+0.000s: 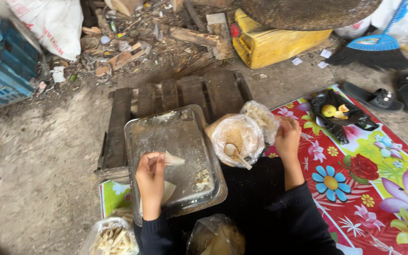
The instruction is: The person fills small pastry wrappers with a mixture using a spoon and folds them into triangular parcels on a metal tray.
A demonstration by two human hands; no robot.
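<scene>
Tray on pallet; bowl right of tray; mat farther right.

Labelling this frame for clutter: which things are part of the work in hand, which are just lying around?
In use:
left hand holding a thin wrapper
metal tray
right hand by the bag of filling with a spoon
bag of rolled pieces

Lying about:
yellow can
broom
sandals
blue crate
wood scraps

Soft, even daylight, moderately bright, with faint shadows; mild glare on the metal tray; wide-angle bending at the edges; focus mostly sharp.
</scene>
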